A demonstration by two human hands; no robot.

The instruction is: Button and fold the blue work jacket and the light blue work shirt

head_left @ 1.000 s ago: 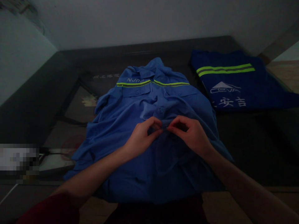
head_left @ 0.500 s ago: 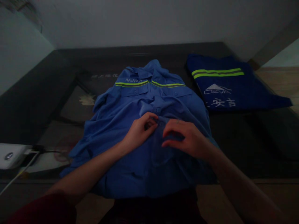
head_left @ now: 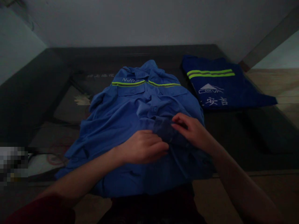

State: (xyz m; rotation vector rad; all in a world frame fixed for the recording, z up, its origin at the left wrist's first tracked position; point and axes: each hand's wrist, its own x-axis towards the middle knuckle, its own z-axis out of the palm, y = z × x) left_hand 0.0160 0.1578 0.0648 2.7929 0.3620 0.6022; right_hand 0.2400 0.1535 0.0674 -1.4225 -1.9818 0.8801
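Observation:
A blue work shirt [head_left: 126, 121] lies front up, its collar at the far end and a yellow-green reflective stripe across the chest. My right hand [head_left: 192, 132] pinches one front edge of the shirt, right of the button line, and the cloth there is folded open. Lower down and further left, my left hand [head_left: 144, 147] is closed on the shirt front, knuckles up; its fingertips are partly hidden. A button [head_left: 154, 109] shows on the placket just above the folded-open part.
A folded dark blue garment [head_left: 212, 82] with a reflective stripe and white lettering lies at the right on the dark table [head_left: 233, 137]. Left of the shirt is a small pale bundle [head_left: 82, 100]. A wall rises behind the table.
My right hand has moved right and taken hold of the shirt's front edge, turning it back. My left hand has shifted down and closed over the cloth.

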